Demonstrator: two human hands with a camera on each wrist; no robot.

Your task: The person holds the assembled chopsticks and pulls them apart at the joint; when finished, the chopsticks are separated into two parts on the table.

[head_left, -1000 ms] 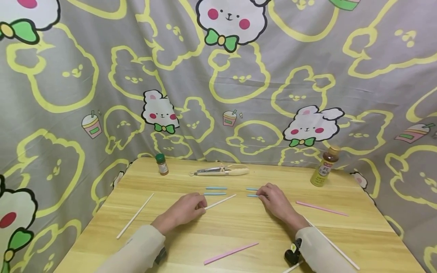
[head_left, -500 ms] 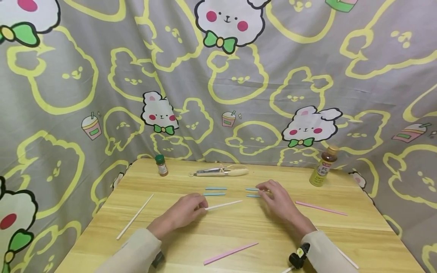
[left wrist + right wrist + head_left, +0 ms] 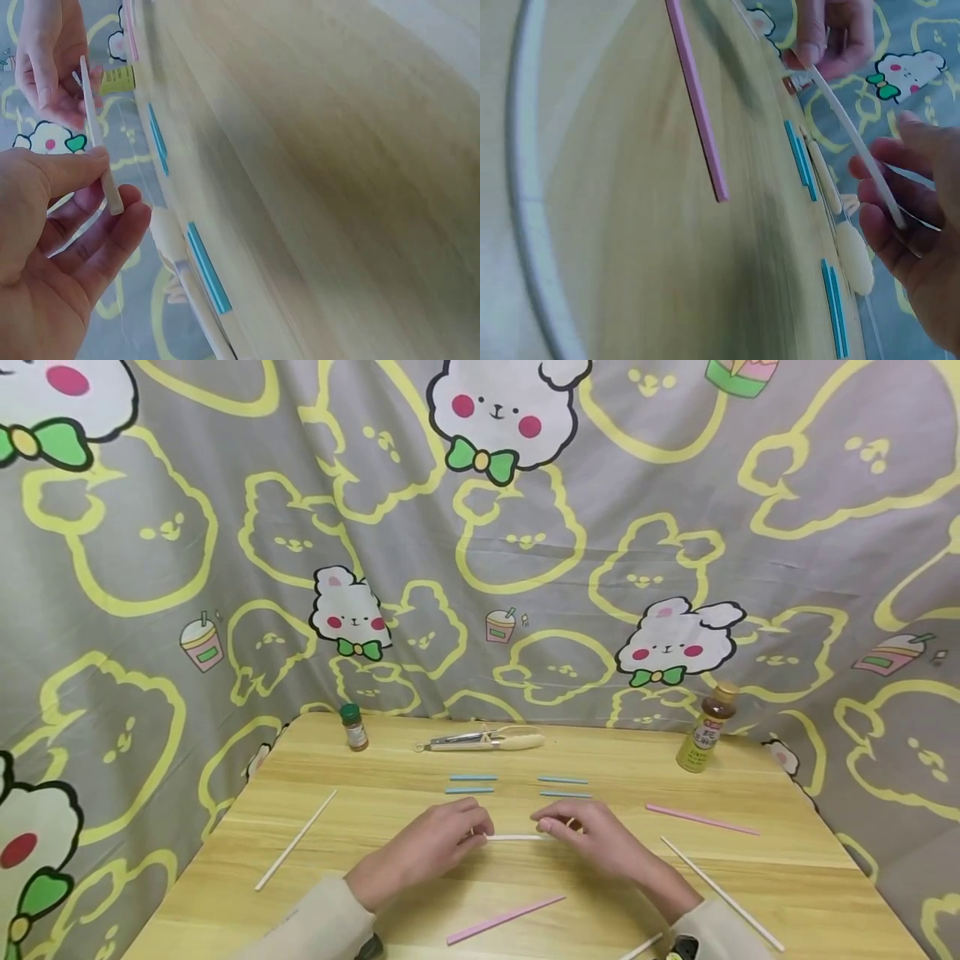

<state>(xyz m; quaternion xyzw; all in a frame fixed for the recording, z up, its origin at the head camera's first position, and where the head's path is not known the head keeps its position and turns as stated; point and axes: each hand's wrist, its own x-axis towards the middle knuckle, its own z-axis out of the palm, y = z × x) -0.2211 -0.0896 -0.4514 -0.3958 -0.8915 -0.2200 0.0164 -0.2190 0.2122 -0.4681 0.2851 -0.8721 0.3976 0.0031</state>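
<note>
A white chopstick (image 3: 515, 837) spans the gap between my two hands, above the table. My left hand (image 3: 433, 843) pinches its thicker end between thumb and fingers, as the left wrist view shows. At its other end is my right hand (image 3: 600, 842). In the right wrist view, the chopstick's thin end lies against the loosely bent fingers (image 3: 885, 217) of that hand, and the thumb stands apart from it. Just beyond the hands lie two pairs of blue sticks, one pair (image 3: 470, 784) on the left and another (image 3: 564, 787) on the right.
Further white chopsticks lie at the left (image 3: 296, 841), at the right (image 3: 722, 893) and near the front edge. Pink chopsticks lie in front (image 3: 506, 920) and at right (image 3: 702, 819). Tongs (image 3: 480, 740), a green-capped spice jar (image 3: 353, 727) and a sauce bottle (image 3: 705, 731) line the back.
The left hand has brought the white chopstick right and nearer, turning it level. The right hand has left the right-hand blue sticks and moved to the chopstick's free end.
</note>
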